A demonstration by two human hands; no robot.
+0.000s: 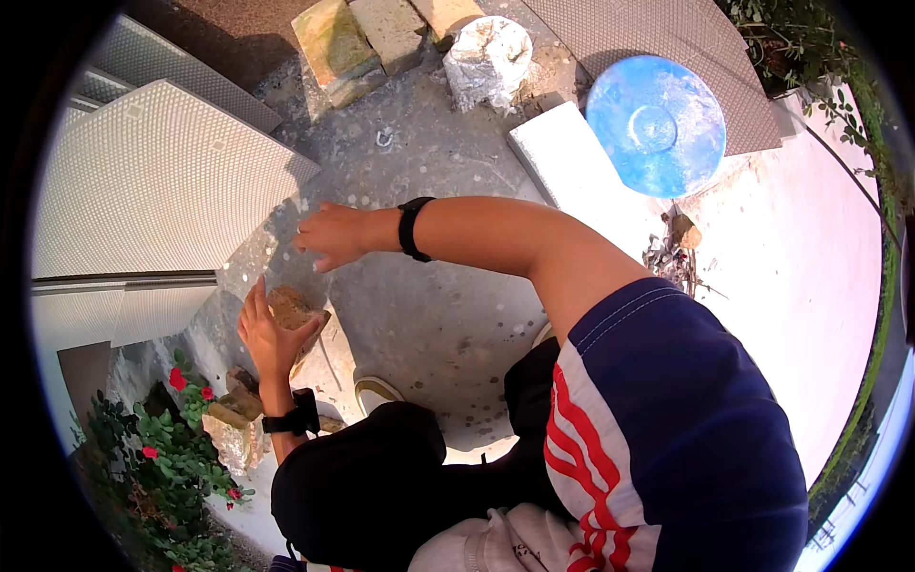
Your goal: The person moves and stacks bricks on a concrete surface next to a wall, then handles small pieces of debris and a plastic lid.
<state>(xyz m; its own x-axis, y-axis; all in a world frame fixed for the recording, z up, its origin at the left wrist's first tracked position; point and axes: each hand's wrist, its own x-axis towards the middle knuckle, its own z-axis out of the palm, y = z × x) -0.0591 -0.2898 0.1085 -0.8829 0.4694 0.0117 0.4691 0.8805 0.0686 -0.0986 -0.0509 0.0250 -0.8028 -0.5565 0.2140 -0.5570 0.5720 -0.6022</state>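
Note:
My left hand [271, 336] is spread, thumb apart from the fingers, in front of a rough brown brick [289, 306]. Part of that brick is hidden behind the hand, and I cannot tell whether they touch. Stretched across from the right, my right hand [334, 234] hangs over the shaded concrete floor [422, 322] with loosely bent fingers and nothing in them. Just beyond both hands stands a large pale panel with a dimpled pattern [179, 179], its corner close to my right fingertips.
Several yellowish blocks [336, 46] lie ahead, beside a crumpled whitish bucket-like object [490, 61]. A blue round lid-like disc [656, 127] partly covers a white slab [572, 154]. Red-flowered bushes [157, 443] and a stone block [236, 432] are at lower left. Debris [672, 250] lies right.

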